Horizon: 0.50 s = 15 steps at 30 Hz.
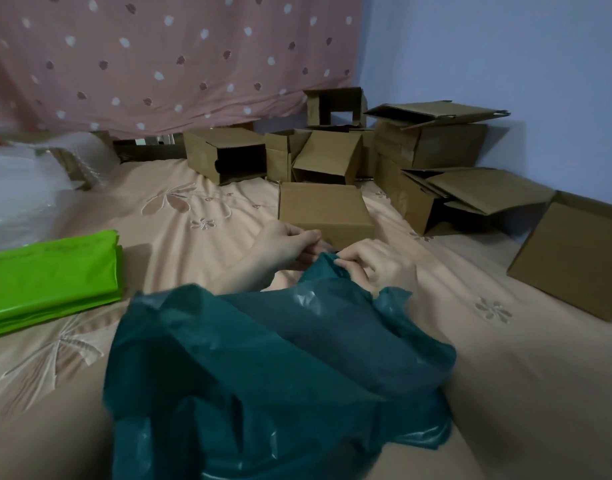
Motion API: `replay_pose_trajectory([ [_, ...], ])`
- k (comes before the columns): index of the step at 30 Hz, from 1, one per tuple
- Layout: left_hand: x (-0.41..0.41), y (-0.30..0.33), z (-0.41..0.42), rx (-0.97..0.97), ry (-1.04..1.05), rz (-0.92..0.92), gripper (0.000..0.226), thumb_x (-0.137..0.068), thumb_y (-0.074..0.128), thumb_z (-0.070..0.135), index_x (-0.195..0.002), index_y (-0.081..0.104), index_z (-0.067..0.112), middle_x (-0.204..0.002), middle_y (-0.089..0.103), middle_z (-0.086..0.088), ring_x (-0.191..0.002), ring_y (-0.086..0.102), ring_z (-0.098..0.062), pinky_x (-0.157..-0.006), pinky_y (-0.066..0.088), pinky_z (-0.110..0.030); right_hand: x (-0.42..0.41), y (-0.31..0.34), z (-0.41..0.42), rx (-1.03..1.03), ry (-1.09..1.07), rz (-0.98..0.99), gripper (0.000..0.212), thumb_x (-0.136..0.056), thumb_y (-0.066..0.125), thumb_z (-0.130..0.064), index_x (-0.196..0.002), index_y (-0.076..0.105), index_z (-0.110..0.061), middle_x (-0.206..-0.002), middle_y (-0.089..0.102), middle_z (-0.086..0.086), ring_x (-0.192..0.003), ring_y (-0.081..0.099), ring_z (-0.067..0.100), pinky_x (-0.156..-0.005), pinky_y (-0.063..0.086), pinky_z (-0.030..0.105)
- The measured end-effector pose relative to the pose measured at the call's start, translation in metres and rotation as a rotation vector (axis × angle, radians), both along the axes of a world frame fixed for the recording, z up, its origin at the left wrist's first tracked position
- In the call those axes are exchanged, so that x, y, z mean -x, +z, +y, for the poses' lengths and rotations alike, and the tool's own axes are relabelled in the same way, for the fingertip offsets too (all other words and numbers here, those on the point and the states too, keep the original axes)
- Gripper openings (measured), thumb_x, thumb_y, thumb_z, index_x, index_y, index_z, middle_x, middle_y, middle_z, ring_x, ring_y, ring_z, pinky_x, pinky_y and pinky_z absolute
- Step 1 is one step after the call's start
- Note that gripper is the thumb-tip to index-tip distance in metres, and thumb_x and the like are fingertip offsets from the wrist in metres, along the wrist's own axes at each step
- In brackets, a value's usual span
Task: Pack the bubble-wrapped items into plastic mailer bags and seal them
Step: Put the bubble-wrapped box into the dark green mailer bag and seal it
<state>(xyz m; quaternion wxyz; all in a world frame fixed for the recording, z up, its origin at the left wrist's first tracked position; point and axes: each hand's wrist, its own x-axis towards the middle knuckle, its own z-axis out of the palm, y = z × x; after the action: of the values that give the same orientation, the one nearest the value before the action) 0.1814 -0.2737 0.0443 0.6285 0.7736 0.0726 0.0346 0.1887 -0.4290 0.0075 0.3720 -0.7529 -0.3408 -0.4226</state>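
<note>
A crumpled dark teal plastic mailer bag lies in front of me on the bed, bulging as if something is inside; its contents are hidden. My left hand and my right hand both pinch the bag's far edge, close together. A flat stack of bright green mailer bags lies to the left. Clear bubble wrap is heaped at the far left.
Peach embroidered bedsheet covers the bed. A closed cardboard box sits just beyond my hands. Several open and flattened cardboard boxes pile up at the back right against a blue wall. A pink spotted curtain hangs behind.
</note>
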Motion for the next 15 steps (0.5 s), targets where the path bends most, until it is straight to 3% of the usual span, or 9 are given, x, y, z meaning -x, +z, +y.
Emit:
replay_pose_trajectory([
  [3,-0.002,0.001,0.009,0.121,0.093,0.036,0.026,-0.095,0.053,0.02,-0.084,0.066,0.001,-0.061,0.067,-0.002,-0.043,0.061,-0.005,-0.049,0.055,-0.019,0.011,0.001,-0.005,-0.049,0.016,0.167,0.014,-0.081,0.062,-0.018,-0.069,0.056,-0.015,-0.057,0.06,-0.003,-0.063,0.056,0.016,-0.049,0.044,0.023],
  [5,-0.001,0.003,0.015,0.092,0.104,0.083,0.026,-0.092,0.055,0.033,-0.08,0.062,0.011,-0.062,0.067,0.003,-0.049,0.062,-0.006,-0.049,0.053,-0.018,0.016,0.004,-0.008,-0.05,0.087,0.387,0.014,-0.084,0.06,-0.021,-0.073,0.051,-0.019,-0.065,0.059,-0.007,-0.062,0.057,0.012,-0.051,0.044,0.02],
  [8,0.001,0.006,0.014,0.03,0.047,0.04,0.03,-0.086,0.062,0.041,-0.08,0.054,0.013,-0.073,0.059,-0.005,-0.062,0.056,-0.014,-0.048,0.051,-0.017,0.007,0.01,-0.009,-0.178,0.099,0.64,0.026,-0.084,0.044,-0.029,-0.072,0.059,-0.012,-0.064,0.059,-0.009,-0.063,0.053,0.006,-0.059,0.038,0.017],
  [10,-0.001,0.004,0.01,0.006,0.08,-0.096,0.028,-0.083,0.069,0.028,-0.082,0.046,0.012,-0.071,0.05,-0.002,-0.058,0.052,-0.009,-0.043,0.046,-0.013,-0.005,0.009,-0.007,-0.123,0.013,0.588,0.027,-0.08,0.042,-0.023,-0.086,0.065,-0.011,-0.083,0.064,-0.005,-0.083,0.057,0.012,-0.075,0.041,0.023],
  [12,-0.003,0.006,0.008,-0.063,0.114,-0.217,0.023,-0.08,0.072,0.014,-0.083,0.049,0.011,-0.071,0.047,0.002,-0.056,0.05,-0.002,-0.044,0.043,-0.01,-0.023,0.006,-0.006,0.143,-0.117,0.486,0.044,-0.075,0.049,-0.016,-0.116,0.061,-0.013,-0.117,0.06,0.005,-0.114,0.05,0.028,-0.097,0.031,0.025],
  [14,-0.005,0.008,0.007,-0.075,0.043,-0.248,0.014,-0.08,0.072,0.009,-0.079,0.058,0.012,-0.069,0.053,0.001,-0.056,0.052,-0.004,-0.047,0.045,-0.012,-0.037,0.008,-0.008,0.376,-0.19,0.553,0.065,-0.077,0.058,-0.017,-0.139,0.042,-0.024,-0.148,0.036,0.003,-0.136,0.027,0.031,-0.112,0.02,0.033],
  [15,-0.005,0.009,0.007,-0.041,-0.001,-0.235,0.01,-0.079,0.071,0.009,-0.08,0.061,0.01,-0.07,0.056,-0.002,-0.057,0.055,-0.008,-0.049,0.046,-0.014,-0.042,0.009,-0.008,0.451,-0.199,0.583,0.071,-0.079,0.061,-0.018,-0.143,0.034,-0.029,-0.154,0.027,-0.001,-0.141,0.02,0.029,-0.114,0.021,0.041],
])
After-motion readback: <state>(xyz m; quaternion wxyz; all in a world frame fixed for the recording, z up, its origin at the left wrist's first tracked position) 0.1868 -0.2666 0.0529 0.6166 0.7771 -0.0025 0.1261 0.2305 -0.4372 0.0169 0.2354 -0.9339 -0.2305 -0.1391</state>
